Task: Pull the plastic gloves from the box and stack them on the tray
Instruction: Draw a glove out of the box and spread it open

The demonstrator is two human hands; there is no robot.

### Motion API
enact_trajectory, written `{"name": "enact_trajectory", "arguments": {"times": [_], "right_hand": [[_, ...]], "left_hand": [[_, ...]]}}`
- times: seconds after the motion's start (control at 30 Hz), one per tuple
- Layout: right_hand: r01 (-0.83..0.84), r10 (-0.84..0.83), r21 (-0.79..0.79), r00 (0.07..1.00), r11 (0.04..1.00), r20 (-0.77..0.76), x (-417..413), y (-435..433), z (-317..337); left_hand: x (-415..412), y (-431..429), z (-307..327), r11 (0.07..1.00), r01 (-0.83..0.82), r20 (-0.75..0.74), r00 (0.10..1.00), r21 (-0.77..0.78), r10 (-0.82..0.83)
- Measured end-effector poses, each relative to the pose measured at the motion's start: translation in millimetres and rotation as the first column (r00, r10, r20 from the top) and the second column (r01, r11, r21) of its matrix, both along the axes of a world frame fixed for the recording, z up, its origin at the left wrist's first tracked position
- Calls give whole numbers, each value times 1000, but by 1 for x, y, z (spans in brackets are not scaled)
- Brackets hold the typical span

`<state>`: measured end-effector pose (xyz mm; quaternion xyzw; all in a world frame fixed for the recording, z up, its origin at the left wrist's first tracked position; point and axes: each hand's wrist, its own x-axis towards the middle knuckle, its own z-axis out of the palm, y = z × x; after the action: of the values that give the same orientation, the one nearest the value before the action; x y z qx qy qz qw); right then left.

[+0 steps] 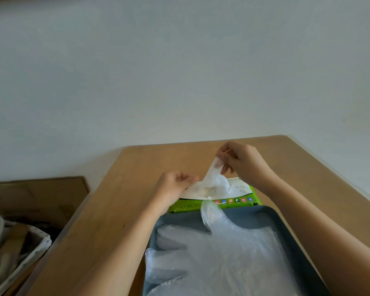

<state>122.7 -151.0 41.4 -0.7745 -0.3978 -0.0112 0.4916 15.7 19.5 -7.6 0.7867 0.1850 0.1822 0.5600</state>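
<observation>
**Setting:** plain indoor room, domestic in look. Whether it is a home or a small office cannot be told.

**Evidence:**
- Wall (179, 71): bare, pale, filling the upper view, with the table's far edge against it.
- Table (115, 210): light-brown wood-look top with a rounded far corner.
- Cardboard box (41, 199): brown, flaps open, sitting lower than the tabletop at the left.
- Basket (39, 246): white dotted fabric rim, at the lower left beside the table, holding mixed household clutter too blurred to name.
- Glove box (239, 202): green retail carton on the table.
- Tray (286, 227): grey-blue plastic, just in front of the carton, bearing clear plastic gloves (233, 253).
</observation>
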Motion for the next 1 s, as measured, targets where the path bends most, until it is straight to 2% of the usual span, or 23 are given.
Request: {"name": "enact_trajectory", "arguments": {"times": [0.17,0.3,0.37,0.57,0.67,0.73,0.77,0.83,0.9,1.0], "right_hand": [[-169,165,-37,983,985,-86,-2,0,-5],[-88,95,-155,995,984,39,-1,-5,-4],[-38,54,-161,994,986,98,0,-7,-3],[68,-47,-89,974,994,220,4,-16,3],[157,-144,-53,970,986,198,7,-23,7],[180,-181,21,978,983,101,11,-29,12],[170,-172,107,985,980,13,12,-32,15],[139,-99,295,984,945,-147,11,-39,24],[84,-15,391,984,917,-178,6,-45,34],[18,45,474,992,881,-122,-8,-47,42]], "left_hand": [[6,-9,12,985,168,-25,985,-33,-169],[13,-14,19,972,193,-204,965,133,-164],[15,-15,18,957,211,-275,949,197,-153],[17,-12,22,978,173,-289,948,115,-133],[17,-9,24,986,136,-311,945,95,-100],[20,-9,23,991,100,-317,946,91,-66],[22,-10,22,988,88,-326,944,126,-43],[24,-17,19,949,106,-375,927,295,13],[24,-28,14,881,149,-406,912,449,53],[26,-37,5,785,153,-382,917,600,113]]}}
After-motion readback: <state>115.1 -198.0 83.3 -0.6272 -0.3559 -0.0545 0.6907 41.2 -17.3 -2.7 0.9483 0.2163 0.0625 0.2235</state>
